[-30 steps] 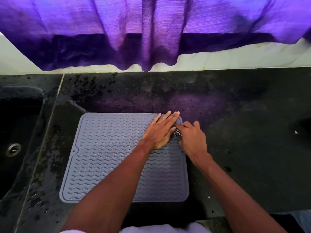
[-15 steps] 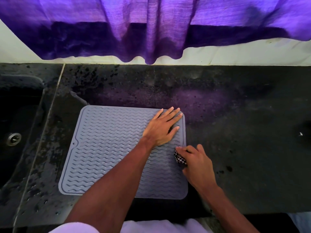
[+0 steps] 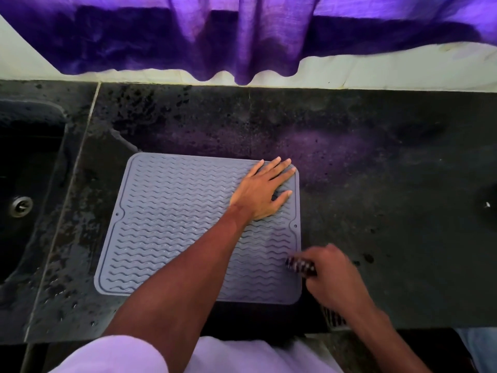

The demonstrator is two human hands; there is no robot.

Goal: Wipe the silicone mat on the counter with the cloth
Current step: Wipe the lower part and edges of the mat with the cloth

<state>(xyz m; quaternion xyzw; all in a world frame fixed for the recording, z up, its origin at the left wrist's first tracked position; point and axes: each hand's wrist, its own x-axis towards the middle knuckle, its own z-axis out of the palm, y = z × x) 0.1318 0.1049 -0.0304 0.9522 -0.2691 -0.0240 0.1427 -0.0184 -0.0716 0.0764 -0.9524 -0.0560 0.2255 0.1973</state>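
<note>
A grey silicone mat (image 3: 172, 224) with wavy ridges lies flat on the dark counter (image 3: 390, 211). My left hand (image 3: 265, 191) rests palm down on the mat's far right part, fingers spread, reaching the far right corner. My right hand (image 3: 332, 275) is closed around a small black-and-white checkered cloth (image 3: 300, 265), blurred by motion, pressed on the mat's right edge near the front right corner. Most of the cloth is hidden inside the fist.
A dark sink (image 3: 24, 189) with a metal drain (image 3: 21, 206) sits at the left. A purple curtain (image 3: 242, 36) hangs over the pale wall behind the counter. The counter left of the mat looks wet and blotchy. My light shirt (image 3: 215, 356) fills the bottom.
My right hand has dragged the cloth down the mat's right edge, from the far right corner toward the front right corner. The left hand has stayed pressed on the mat.
</note>
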